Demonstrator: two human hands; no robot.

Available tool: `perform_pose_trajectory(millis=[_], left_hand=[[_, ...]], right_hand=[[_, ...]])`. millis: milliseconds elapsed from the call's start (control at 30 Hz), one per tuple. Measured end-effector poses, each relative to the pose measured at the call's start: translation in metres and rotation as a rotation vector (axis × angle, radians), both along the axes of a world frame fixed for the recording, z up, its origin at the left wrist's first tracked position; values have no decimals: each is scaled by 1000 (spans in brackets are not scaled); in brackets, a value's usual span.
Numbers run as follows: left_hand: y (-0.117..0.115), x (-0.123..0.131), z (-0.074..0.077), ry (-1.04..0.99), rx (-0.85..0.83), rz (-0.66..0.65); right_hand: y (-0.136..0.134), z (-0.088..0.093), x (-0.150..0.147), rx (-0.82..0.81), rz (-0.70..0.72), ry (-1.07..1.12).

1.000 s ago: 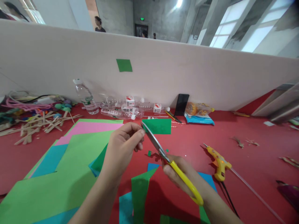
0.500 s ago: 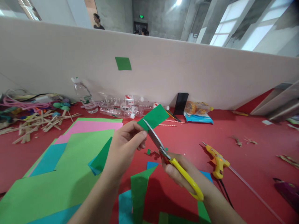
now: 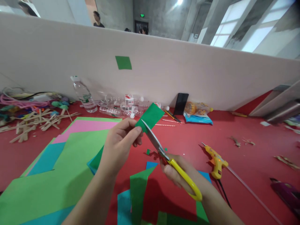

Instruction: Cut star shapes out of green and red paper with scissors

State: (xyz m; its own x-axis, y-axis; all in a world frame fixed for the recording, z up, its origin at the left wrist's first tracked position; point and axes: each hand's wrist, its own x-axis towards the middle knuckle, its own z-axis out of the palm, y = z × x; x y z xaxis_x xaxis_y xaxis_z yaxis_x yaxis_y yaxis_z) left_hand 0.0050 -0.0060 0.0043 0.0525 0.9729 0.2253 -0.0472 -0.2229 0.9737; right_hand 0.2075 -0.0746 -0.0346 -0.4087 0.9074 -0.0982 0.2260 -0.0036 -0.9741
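Between the thumb and fingers of my left hand (image 3: 122, 140) is a small green paper rectangle (image 3: 152, 115), held up above the table. My right hand (image 3: 175, 172) grips yellow-handled scissors (image 3: 184, 176), whose blades point up and left across the lower part of the paper. Whether the blades have cut into it I cannot tell. Tiny green paper scraps (image 3: 148, 152) lie on the red table below. Nearer to me are a folded-looking green paper strip (image 3: 139, 190) and a blue paper piece (image 3: 123, 203).
Large light green sheets (image 3: 82, 150) spread at the left, beside wooden sticks (image 3: 47, 120). Plastic bottles (image 3: 85, 95) and a black phone (image 3: 181, 103) stand along the white partition (image 3: 164, 68). A yellow glue gun (image 3: 217, 161) with its cord lies at the right.
My left hand and the green paper have shifted slightly left, and the paper is tilted more steeply. The scissors have stayed nearly in place across it.
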Motion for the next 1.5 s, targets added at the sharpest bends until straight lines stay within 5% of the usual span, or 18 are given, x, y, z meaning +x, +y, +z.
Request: perform_pose_trajectory(millis=[1267, 1500], left_hand=[[1, 1, 1, -91, -41, -34], [2, 4, -9, -158, -82, -70]], right_hand=[[1, -7, -1, 36, -59, -51], [0, -12, -10, 4, -101, 20]])
